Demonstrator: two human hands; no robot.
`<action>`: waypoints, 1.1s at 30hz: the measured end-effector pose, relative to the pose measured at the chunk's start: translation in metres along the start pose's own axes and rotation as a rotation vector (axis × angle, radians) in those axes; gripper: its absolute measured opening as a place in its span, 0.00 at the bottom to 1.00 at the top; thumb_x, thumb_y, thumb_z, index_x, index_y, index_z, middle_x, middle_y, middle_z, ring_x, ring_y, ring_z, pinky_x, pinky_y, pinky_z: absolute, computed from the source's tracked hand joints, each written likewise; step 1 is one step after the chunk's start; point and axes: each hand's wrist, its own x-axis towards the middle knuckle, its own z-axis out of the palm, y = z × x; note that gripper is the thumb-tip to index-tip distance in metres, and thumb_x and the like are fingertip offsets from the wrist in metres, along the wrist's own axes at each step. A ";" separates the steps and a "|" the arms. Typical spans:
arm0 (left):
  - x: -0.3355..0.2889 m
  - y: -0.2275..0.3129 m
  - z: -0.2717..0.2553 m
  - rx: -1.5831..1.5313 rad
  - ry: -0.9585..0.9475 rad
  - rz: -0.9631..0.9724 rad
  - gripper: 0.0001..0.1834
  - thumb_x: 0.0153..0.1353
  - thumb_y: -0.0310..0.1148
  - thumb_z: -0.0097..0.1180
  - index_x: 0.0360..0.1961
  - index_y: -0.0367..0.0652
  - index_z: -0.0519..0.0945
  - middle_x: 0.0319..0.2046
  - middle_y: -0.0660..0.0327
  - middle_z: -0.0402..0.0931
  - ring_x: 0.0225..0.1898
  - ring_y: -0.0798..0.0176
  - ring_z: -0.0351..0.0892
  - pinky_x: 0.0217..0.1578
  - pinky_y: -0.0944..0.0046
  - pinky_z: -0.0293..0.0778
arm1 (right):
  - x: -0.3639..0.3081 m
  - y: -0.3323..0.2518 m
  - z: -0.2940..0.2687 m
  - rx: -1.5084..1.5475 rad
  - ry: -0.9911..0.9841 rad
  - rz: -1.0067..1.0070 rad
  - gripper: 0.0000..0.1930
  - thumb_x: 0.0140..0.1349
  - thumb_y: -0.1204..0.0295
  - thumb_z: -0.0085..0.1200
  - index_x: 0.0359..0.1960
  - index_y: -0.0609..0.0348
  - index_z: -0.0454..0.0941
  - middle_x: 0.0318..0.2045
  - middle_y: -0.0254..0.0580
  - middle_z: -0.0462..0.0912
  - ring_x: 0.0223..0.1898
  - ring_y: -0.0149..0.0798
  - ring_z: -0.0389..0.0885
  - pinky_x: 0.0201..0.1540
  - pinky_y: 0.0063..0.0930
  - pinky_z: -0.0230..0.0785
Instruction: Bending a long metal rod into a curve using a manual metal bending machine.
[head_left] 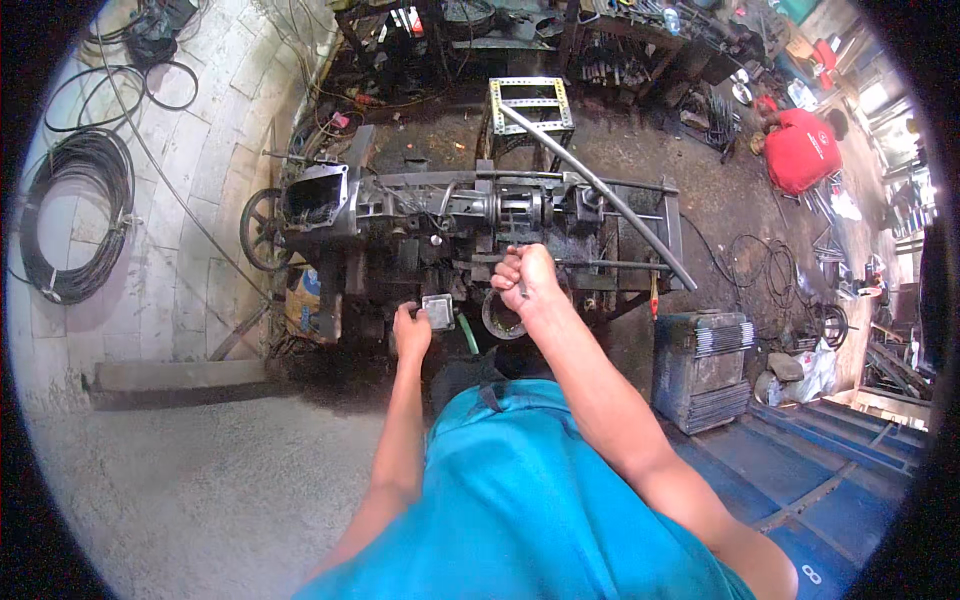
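A long, dark lathe-like machine (460, 205) stretches across in front of me, with a grey boxy housing at its left end. My right hand (525, 277) is closed in a fist at its near side, right of the middle; whatever lies inside the fingers is hidden. Just below that hand is a round metal pan (502, 315). Further left, my left hand (411, 331) has its fingers curled beside a small square clear-looking box (437, 312). The thumb side meets the box's edge, but I cannot tell whether the hand grips it.
A long metal pipe (600, 195) slants across the machine's right end from a perforated metal stand (528, 105). A spoked wheel (264, 230) stands at the left end. Stacked grey metal plates (703, 370) sit at the right. Coiled wire (80, 215) hangs on the wall.
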 end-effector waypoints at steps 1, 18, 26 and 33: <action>-0.001 -0.004 -0.001 -0.056 0.006 -0.012 0.18 0.59 0.35 0.52 0.47 0.34 0.74 0.47 0.44 0.74 0.51 0.42 0.73 0.53 0.51 0.67 | -0.002 -0.004 -0.003 0.021 0.016 0.008 0.05 0.58 0.73 0.35 0.31 0.57 0.65 0.12 0.28 0.53 0.10 0.27 0.50 0.13 0.25 0.44; -0.010 -0.027 0.013 -0.046 0.007 -0.018 0.17 0.57 0.33 0.54 0.46 0.36 0.76 0.44 0.43 0.76 0.49 0.41 0.74 0.51 0.50 0.69 | -0.057 -0.027 -0.082 -0.013 -0.166 0.026 0.06 0.66 0.70 0.37 0.34 0.57 0.66 0.09 0.26 0.51 0.09 0.27 0.49 0.11 0.23 0.44; -0.014 -0.059 0.066 -0.328 -0.349 -0.374 0.18 0.60 0.38 0.49 0.45 0.36 0.77 0.36 0.53 0.79 0.35 0.58 0.80 0.35 0.56 0.74 | -0.093 -0.043 -0.192 0.015 -0.091 0.061 0.09 0.68 0.68 0.40 0.35 0.58 0.70 0.09 0.26 0.55 0.08 0.27 0.51 0.10 0.22 0.46; -0.035 -0.040 0.100 -0.639 -0.501 -0.716 0.26 0.60 0.53 0.48 0.53 0.46 0.69 0.46 0.56 0.72 0.43 0.54 0.75 0.50 0.43 0.66 | -0.116 -0.054 -0.224 -0.249 -0.012 -0.143 0.12 0.69 0.64 0.41 0.42 0.60 0.71 0.10 0.27 0.55 0.08 0.26 0.51 0.10 0.23 0.46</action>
